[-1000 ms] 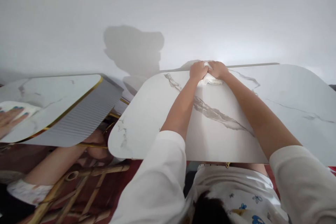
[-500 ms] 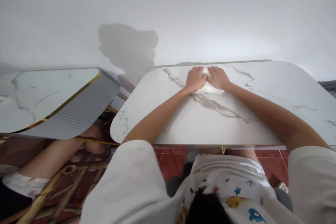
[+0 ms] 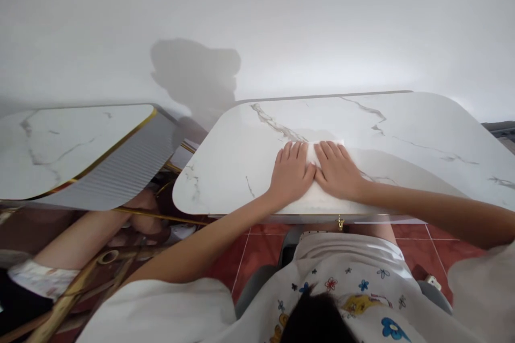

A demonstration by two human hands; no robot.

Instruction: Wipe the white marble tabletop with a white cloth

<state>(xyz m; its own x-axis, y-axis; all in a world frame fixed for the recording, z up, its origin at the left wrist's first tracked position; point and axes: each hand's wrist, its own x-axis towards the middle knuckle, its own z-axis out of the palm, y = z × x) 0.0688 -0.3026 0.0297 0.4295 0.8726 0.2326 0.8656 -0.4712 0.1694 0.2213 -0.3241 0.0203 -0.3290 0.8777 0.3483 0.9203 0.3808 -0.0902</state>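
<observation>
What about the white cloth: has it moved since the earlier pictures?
Yes, the cloth has moved away from the wall, toward the near edge of the table.

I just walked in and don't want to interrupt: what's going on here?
A person's left grip and right grip lie flat, side by side, on a white cloth. The cloth is on a marble-patterned tabletop by the wall, close to the near edge. To the left is a gold-trimmed table, with someone else's bare leg below it.

Can't see cloth (image 3: 314, 201) whole under left hand (image 3: 290, 172) and right hand (image 3: 337, 172), nor left table (image 3: 80, 142) past view's edge.
</observation>
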